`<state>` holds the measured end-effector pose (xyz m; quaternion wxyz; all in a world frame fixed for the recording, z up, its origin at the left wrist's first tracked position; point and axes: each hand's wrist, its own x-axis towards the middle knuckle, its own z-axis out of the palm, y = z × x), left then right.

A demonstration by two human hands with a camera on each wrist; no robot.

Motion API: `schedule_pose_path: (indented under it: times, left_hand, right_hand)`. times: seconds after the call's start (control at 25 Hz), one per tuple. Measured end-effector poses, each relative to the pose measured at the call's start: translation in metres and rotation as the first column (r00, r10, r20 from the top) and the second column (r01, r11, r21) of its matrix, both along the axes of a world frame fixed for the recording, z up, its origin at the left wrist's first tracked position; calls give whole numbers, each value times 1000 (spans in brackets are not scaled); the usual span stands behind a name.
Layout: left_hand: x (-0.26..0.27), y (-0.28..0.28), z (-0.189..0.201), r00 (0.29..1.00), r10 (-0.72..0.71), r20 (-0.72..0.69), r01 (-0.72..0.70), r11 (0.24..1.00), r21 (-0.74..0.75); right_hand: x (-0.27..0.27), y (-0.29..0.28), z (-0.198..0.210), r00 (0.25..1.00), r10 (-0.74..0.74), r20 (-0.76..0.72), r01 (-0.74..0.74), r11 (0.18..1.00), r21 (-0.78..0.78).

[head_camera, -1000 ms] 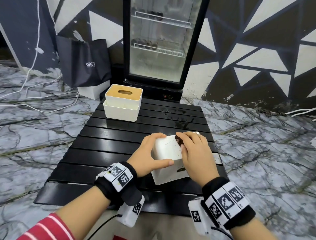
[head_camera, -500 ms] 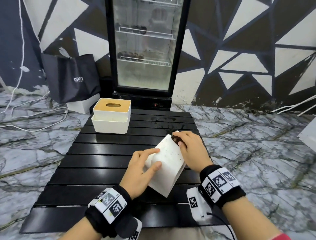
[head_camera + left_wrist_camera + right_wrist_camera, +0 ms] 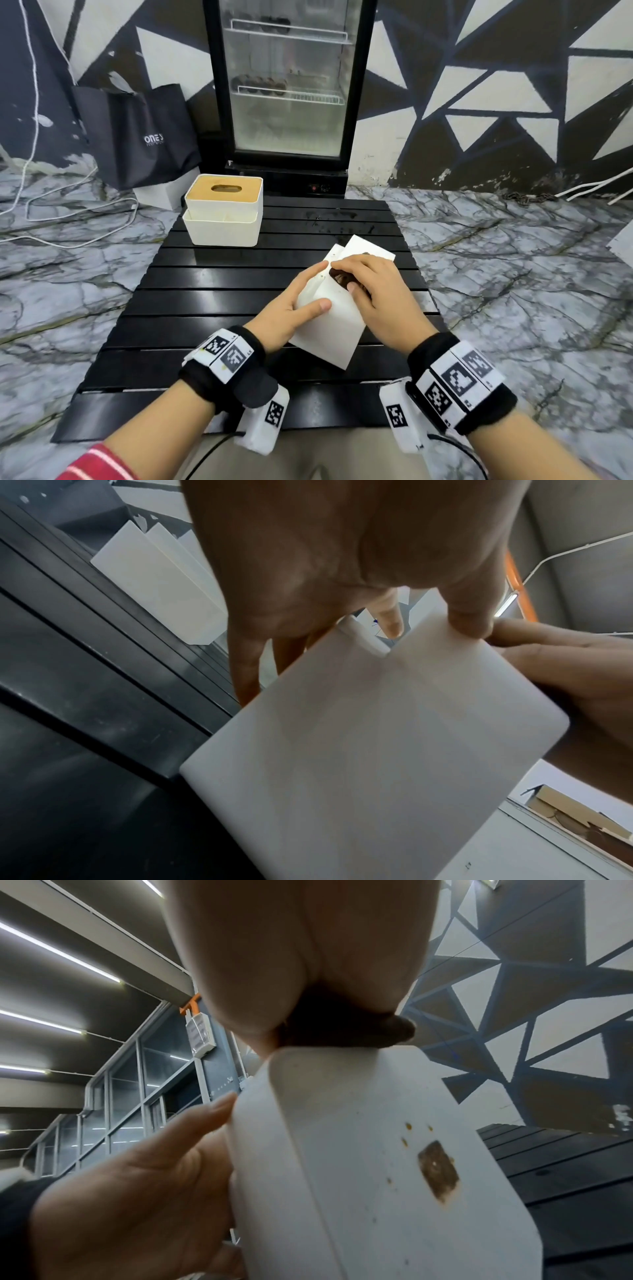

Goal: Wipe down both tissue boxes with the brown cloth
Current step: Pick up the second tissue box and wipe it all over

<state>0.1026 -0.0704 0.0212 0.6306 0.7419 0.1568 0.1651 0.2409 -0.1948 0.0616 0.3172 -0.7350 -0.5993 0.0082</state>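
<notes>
A white tissue box (image 3: pixel 334 322) is tilted on one corner above the black slatted table (image 3: pixel 212 298). My left hand (image 3: pixel 301 301) grips its left side, thumb on the near face (image 3: pixel 377 750). My right hand (image 3: pixel 373 291) presses the balled brown cloth (image 3: pixel 339 278) against the box's upper edge; in the right wrist view the cloth (image 3: pixel 346 1031) sits on top of the box (image 3: pixel 377 1150), which bears a brown stain (image 3: pixel 438 1172) and small specks. A second white tissue box (image 3: pixel 224 214) with a wooden lid stands untouched at the table's far left (image 3: pixel 157 582).
A glass-door fridge (image 3: pixel 287 89) stands behind the table. A black shopping bag (image 3: pixel 137 133) leans on the wall at the left, above a white box on the floor. White cables (image 3: pixel 68 222) trail over the marble floor at the left and far right.
The box has been turned from lying flat to tilted on a corner. My left hand shifted along its side, and my right hand with the cloth stayed at the upper edge.
</notes>
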Motion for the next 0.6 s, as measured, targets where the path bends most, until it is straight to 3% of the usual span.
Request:
schedule_pose_path:
  times: [0.16,0.4,0.6]
  left_hand:
    - [-1,0,2,1000,-10,-30,11,1000,19]
    - [2,-5,14,991,30,-133,-14,993,117]
    - [1,-3,16,980,4,-199,25,989,146]
  right_hand:
    - [-2,-5,3,998,58,-24,-58,998,-10]
    - [0,0,7,998,-14,-57,14,1000,1]
    - [-5,-16,6,991,132,-26,-131,991,40]
